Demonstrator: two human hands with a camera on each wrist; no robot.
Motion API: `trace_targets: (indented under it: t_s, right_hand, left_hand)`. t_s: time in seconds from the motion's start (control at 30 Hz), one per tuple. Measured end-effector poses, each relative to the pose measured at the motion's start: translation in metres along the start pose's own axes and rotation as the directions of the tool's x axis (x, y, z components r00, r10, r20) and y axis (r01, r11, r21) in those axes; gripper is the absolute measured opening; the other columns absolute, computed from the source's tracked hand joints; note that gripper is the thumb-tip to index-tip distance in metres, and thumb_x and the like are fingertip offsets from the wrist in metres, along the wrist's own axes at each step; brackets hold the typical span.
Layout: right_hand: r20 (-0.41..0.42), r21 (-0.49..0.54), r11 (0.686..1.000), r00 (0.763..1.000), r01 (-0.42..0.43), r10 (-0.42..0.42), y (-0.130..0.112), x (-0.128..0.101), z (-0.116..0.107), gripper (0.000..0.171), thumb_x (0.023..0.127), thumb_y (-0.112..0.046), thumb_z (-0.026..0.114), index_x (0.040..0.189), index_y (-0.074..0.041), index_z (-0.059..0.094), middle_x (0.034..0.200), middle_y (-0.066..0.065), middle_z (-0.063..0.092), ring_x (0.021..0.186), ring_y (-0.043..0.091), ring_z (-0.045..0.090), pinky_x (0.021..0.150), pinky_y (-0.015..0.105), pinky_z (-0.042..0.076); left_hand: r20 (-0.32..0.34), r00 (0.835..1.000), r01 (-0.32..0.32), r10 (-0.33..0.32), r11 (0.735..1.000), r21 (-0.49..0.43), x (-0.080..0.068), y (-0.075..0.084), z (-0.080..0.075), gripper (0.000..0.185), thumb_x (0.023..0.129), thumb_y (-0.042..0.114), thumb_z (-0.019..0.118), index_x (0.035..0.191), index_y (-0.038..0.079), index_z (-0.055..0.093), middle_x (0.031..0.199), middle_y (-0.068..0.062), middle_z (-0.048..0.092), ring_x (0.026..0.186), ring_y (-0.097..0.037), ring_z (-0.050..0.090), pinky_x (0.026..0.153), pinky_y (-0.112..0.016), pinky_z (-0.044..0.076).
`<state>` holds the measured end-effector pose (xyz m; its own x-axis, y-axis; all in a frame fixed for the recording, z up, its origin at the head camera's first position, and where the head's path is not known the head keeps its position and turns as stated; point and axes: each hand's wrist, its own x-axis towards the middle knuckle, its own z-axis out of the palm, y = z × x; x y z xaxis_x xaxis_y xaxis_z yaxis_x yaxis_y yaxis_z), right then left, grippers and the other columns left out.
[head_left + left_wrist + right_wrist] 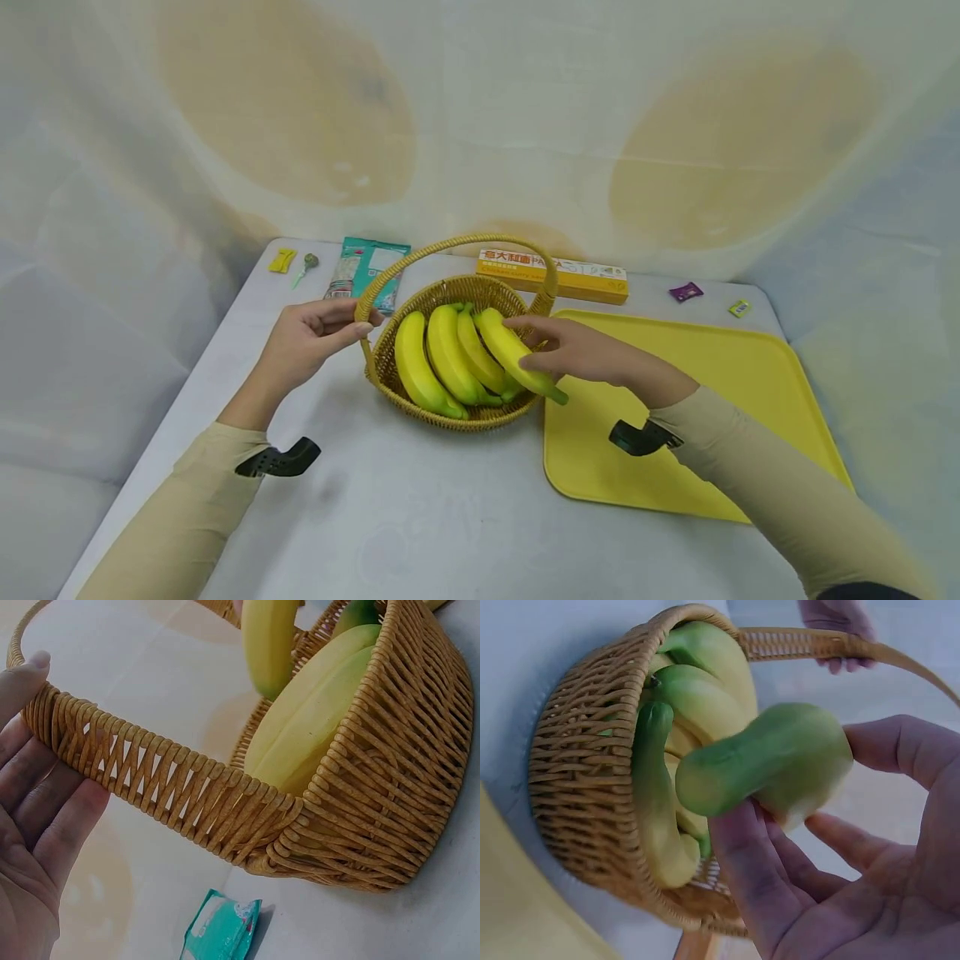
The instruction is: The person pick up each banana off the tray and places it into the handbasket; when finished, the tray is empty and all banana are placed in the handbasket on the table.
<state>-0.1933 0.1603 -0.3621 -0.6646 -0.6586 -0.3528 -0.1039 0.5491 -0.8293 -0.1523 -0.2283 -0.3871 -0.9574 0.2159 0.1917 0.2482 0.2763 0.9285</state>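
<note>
A woven basket point(465, 425) with a tall arched handle point(551, 283) stands in the middle of the table, several yellow bananas point(420, 367) lying inside. My left hand point(303, 337) grips the left side of the handle, thumb on one face and fingers behind it, as the left wrist view shows. Above the basket's right rim, my right hand point(581, 350) pinches one banana point(517, 358) between thumb and fingers. In the right wrist view its green stem end point(727, 772) faces the camera, and the other bananas point(697, 697) rest in the basket behind it.
A yellow tray point(585, 483) lies right of the basket, under my right forearm. Along the back are a teal packet point(375, 258), a pasta box point(585, 283), a yellow wrapped candy point(282, 260), a lollipop point(309, 262), a purple candy point(686, 292) and a small yellow-green candy point(739, 308).
</note>
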Motion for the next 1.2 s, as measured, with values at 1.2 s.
trace_targets:
  t_s: [1.2]
  right_hand:
    - [-0.053,-0.212,0.974,0.997,-0.073,0.063,-0.009,0.078,0.030,0.080,0.095,-0.028,0.074,0.161,-0.020,0.029,0.130,0.016,0.062,0.083,0.019,0.070,0.073,0.031,0.056]
  left_hand:
    - [-0.011,1.000,-0.003,0.003,0.998,0.064,-0.001,0.002,0.001,0.028,0.097,0.017,0.073,0.121,0.003,0.073,0.107,-0.004,0.077,0.102,-0.011,0.073,0.091,-0.021,0.056]
